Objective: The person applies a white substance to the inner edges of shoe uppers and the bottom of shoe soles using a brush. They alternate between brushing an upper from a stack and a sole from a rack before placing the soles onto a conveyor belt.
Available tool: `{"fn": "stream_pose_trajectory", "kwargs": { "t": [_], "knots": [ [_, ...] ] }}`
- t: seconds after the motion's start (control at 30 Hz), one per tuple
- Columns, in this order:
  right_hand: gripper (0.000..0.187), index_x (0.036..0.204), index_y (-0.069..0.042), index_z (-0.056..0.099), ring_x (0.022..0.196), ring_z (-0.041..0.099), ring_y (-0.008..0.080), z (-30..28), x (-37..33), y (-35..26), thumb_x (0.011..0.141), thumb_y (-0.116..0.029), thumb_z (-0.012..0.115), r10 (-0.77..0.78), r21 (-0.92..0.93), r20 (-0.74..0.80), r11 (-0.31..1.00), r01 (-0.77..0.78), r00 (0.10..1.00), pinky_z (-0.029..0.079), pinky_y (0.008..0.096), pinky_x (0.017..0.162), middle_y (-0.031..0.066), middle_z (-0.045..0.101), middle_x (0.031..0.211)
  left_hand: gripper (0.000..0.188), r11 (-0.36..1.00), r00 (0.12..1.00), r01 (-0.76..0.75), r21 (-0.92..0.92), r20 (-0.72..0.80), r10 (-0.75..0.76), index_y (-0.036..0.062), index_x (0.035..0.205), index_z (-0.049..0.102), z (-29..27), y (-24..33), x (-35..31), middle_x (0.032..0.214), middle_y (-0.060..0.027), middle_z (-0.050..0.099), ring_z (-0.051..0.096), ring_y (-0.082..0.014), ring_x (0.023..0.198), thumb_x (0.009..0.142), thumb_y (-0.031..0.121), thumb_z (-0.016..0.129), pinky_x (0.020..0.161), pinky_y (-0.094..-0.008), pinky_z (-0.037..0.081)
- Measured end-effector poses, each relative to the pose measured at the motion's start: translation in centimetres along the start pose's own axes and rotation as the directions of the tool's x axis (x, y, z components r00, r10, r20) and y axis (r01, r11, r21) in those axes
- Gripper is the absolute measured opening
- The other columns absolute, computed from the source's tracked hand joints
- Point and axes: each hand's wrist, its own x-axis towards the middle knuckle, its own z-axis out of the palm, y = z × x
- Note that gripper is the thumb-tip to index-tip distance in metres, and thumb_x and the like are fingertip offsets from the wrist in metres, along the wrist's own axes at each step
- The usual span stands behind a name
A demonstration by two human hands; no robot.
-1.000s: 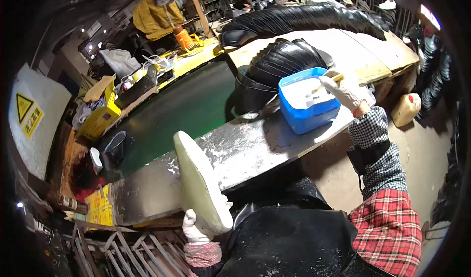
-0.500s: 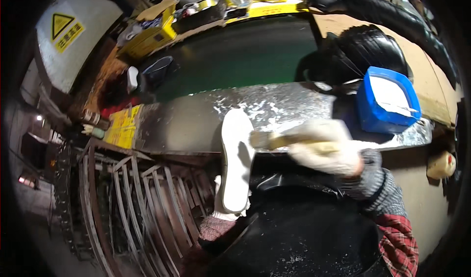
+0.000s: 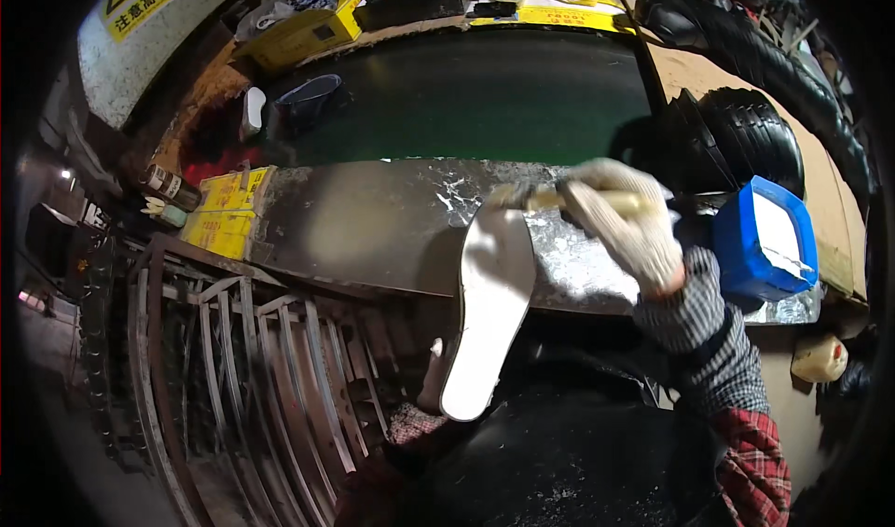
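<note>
A white shoe sole (image 3: 487, 326) slants over the bench's near edge, its wide end farther away and leaning right. My left hand (image 3: 436, 348) holds it from below. Most of that hand is hidden behind the sole, with only a pale bit of it showing at the left side. My right hand (image 3: 626, 217), in a knitted off-white glove, is closed round the pale handle of a brush (image 3: 545, 198). The brush's bristles touch the far, wide end of the sole. To the right of this hand stands a blue tub (image 3: 741, 252) holding something white.
A dark bench plate (image 3: 350, 214) with white smears lies beneath, and a green belt (image 3: 447, 98) stretches behind it. Black stacked pieces (image 3: 746, 140) sit at the right. On the left is a metal rack (image 3: 252, 368); yellow boxes (image 3: 308, 28) line the back.
My right hand and the brush have moved away from me, from the sole's side to its far end. The sole has tilted more to the right. The whole view has shifted somewhat.
</note>
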Motion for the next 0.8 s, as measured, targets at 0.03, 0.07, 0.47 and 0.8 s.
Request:
{"fn": "stream_pose_trajectory", "kwargs": {
  "t": [0.03,0.07,0.47,0.8],
  "knots": [
    [0.026,0.097,0.003,0.069,0.073,0.066,0.0152,0.2,1.3,-0.1,0.09,-0.021,0.069,-0.053,-0.001,0.004,0.999,0.053,0.999,0.054,0.0268,0.067,0.0093,0.07,0.081,0.079,0.982,0.997,0.002,-0.188,0.078,0.013,0.0109,0.148,0.035,0.6,-0.2,0.6,0.144,-0.0169,0.046,0.05,-0.0332,0.127,0.094,0.068,0.035,0.104,-0.047,0.044],
    [0.024,0.098,0.001,0.069,0.07,0.066,0.0157,0.9,0.7,-1.0,0.09,-0.021,0.068,-0.03,-0.086,0.08,0.996,0.037,0.996,0.053,0.027,0.063,0.0102,0.07,0.079,0.077,0.978,0.988,0.024,-0.207,0.154,0.008,0.01,0.149,0.033,1.3,-0.2,1.4,0.147,-0.0149,0.043,0.044,-0.0315,0.133,0.095,0.065,0.037,0.11,-0.0458,0.037],
    [0.026,0.1,0.0,0.071,0.072,0.068,0.016,2.8,-8.8,-4.2,0.089,-0.023,0.071,-0.024,-0.106,0.462,0.991,0.082,0.886,0.056,0.0267,0.067,0.0099,0.071,0.082,0.062,0.935,0.947,-0.307,-0.176,-0.157,0.282,0.0058,0.14,0.042,4.4,-1.2,2.9,0.132,-0.0215,0.054,0.058,-0.0353,0.115,0.101,0.054,0.033,0.085,-0.0464,0.057],
    [0.022,0.097,0.002,0.068,0.089,0.068,0.0205,1.3,-9.7,-0.5,0.086,-0.017,0.073,-0.181,0.055,0.547,0.982,0.181,0.818,0.057,0.0326,0.076,0.0126,0.07,0.092,0.077,0.982,0.974,-0.187,0.034,-0.123,0.19,0.0056,0.144,0.037,6.1,-1.4,2.2,0.12,-0.0243,0.061,0.066,-0.0423,0.1,0.095,0.065,0.036,0.051,-0.0422,0.062]
  ]
}}
